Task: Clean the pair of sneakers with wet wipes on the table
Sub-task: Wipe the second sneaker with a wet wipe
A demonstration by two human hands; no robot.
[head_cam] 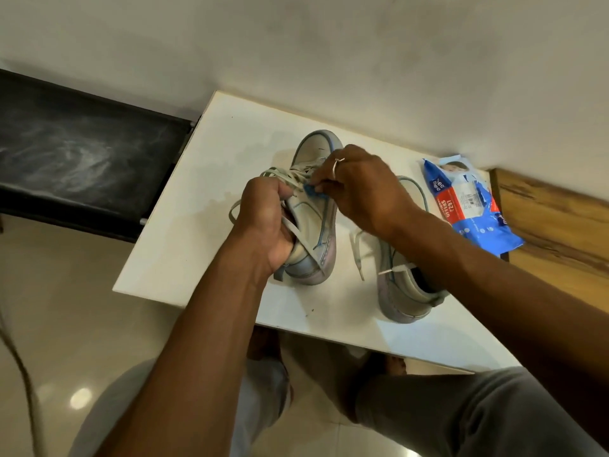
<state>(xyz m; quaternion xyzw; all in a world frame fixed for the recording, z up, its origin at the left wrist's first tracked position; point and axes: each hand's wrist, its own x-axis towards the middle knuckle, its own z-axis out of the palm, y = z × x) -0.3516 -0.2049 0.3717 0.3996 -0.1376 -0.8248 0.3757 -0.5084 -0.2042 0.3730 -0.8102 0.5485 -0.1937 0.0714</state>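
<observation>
On the white table lie two pale grey sneakers with blue trim. My left hand grips the left sneaker by its opening, with loose laces trailing over the fingers. My right hand, with a ring on one finger, pinches a small blue scrap against that sneaker's tongue and lace area. The second sneaker rests on the table under my right forearm, partly hidden. A blue and red wet wipes pack lies at the table's right side.
A white wall runs behind the table. A black shelf or bench stands to the left. A wooden surface adjoins the table on the right. Below the table's front edge are my knees and a glossy tiled floor.
</observation>
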